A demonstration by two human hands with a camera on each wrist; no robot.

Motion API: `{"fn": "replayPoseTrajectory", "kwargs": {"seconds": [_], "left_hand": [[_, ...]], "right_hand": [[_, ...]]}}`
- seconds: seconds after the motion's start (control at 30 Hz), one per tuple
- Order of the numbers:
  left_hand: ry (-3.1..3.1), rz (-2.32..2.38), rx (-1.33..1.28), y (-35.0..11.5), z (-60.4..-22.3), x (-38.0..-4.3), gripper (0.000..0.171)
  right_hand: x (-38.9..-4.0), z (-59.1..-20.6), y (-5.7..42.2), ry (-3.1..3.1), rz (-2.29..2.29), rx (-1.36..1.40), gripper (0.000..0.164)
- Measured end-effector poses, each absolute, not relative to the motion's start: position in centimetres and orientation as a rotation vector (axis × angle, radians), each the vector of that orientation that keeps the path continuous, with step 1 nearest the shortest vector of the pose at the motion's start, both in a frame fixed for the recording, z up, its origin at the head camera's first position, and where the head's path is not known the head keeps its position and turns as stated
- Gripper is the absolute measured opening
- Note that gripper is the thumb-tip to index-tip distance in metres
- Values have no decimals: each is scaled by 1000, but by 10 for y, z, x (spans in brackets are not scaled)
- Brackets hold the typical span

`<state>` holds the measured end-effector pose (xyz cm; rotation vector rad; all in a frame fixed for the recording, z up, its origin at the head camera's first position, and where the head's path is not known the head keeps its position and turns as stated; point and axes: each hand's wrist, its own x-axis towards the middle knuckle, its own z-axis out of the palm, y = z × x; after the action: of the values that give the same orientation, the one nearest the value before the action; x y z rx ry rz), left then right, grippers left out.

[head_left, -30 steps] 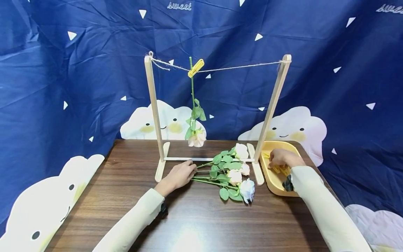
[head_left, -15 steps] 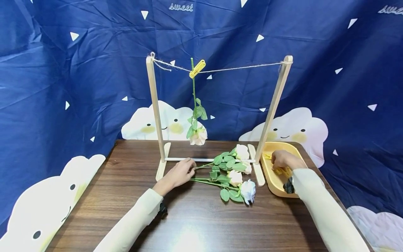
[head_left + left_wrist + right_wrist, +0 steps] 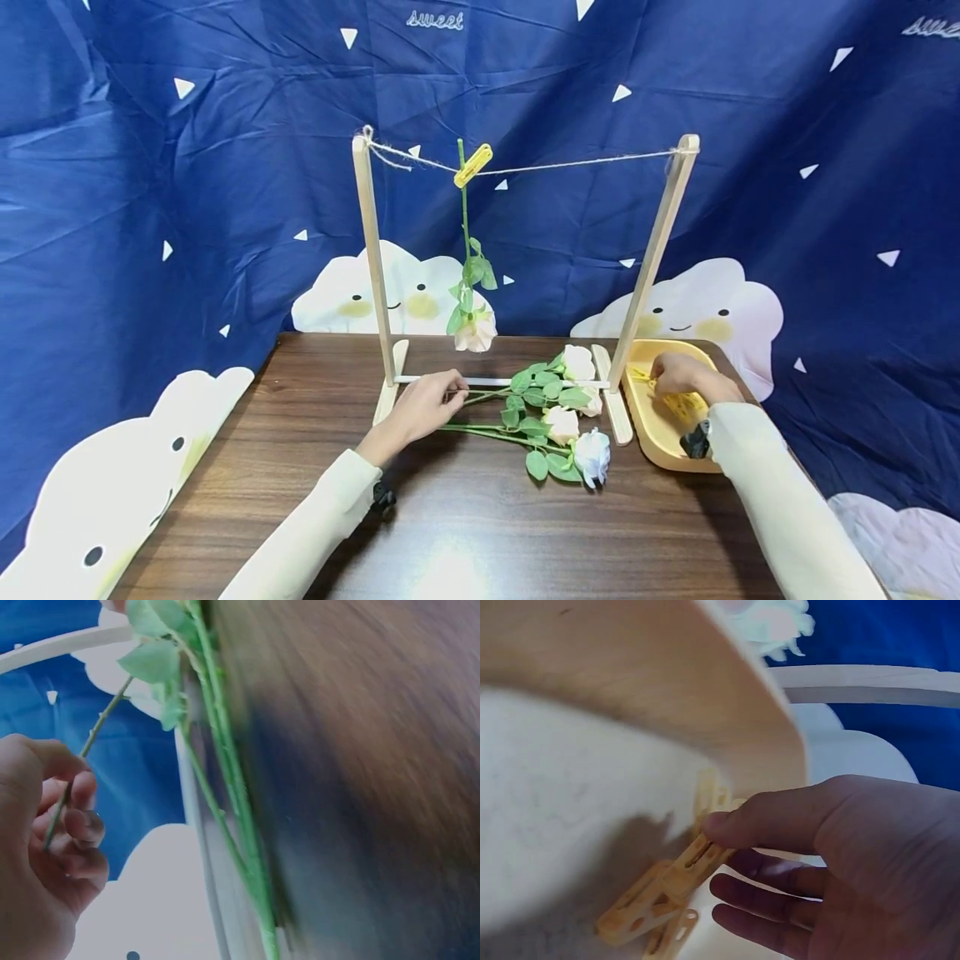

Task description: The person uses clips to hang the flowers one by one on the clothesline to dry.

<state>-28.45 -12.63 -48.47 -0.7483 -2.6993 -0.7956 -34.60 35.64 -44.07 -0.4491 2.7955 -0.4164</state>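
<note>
My left hand (image 3: 423, 407) curls its fingers around the thin green stem (image 3: 105, 716) of one artificial rose, raised beside the other stems in the left wrist view. Several pale roses (image 3: 561, 425) and a bluish-white rose (image 3: 592, 457) lie on the table with their heads to the right. Inside the yellow tray (image 3: 660, 450), my right hand (image 3: 686, 375) pinches a yellow clothespin (image 3: 690, 870) between thumb and fingers. More clothespins (image 3: 634, 907) lie beneath it. Above the table, a pale rose (image 3: 476, 331) hangs head down from twine (image 3: 577, 165), held by a yellow clothespin (image 3: 473, 166).
A wooden frame with a left post (image 3: 375, 250) and a right post (image 3: 656, 250) carries the twine. Its low white crossbar (image 3: 487, 382) runs behind the roses. The tray stands by the right foot (image 3: 617, 417). A blue cloud-print curtain (image 3: 187, 208) backs the brown table (image 3: 480, 533).
My left hand has lifted slightly and drawn left, with one stem separating from the others. My right hand stays in the tray with only a slight shift. The head view has drifted slightly.
</note>
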Motion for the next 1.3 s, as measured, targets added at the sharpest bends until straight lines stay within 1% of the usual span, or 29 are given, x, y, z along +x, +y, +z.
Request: {"fn": "replayPoseTrajectory", "kwargs": {"seconds": [0.07,0.13,0.3,0.37,0.57,0.63,0.8,0.97,1.07,1.2,1.3], "left_hand": [[-2661,-861,-738,-125,-481,-283,7],[-2617,-957,-728,-123,-477,-282,6],[-2484,-1229,-702,-116,-467,-280,5],[-2442,-1345,-690,-113,-463,-278,5],[-2394,-1655,-608,-107,-452,-274,5],[-2379,-1752,-569,-104,-449,-274,7],[-2302,-1929,-531,-98,-441,-272,12],[-2154,-2051,-595,-90,-437,-274,15],[-2048,-2111,-673,-85,-436,-275,19],[-1917,-2186,-810,-78,-434,-277,25],[-1842,-2251,-879,-73,-433,-280,23]], "right_hand": [[-346,-439,359,2824,-468,-480,23],[-346,-435,361,2835,-524,-486,24],[-344,-425,360,2845,-604,-393,37],[-342,-423,359,2851,-623,-367,39],[-339,-417,354,2794,-824,-324,29],[-338,-414,353,2803,-852,-318,29],[-335,-400,349,2854,-935,-314,41],[-335,-390,347,2869,-1024,-343,51],[-331,-381,345,2896,-1050,-363,51],[-324,-367,340,2950,-1085,-314,49],[-319,-355,335,2980,-1144,-250,52]]}}
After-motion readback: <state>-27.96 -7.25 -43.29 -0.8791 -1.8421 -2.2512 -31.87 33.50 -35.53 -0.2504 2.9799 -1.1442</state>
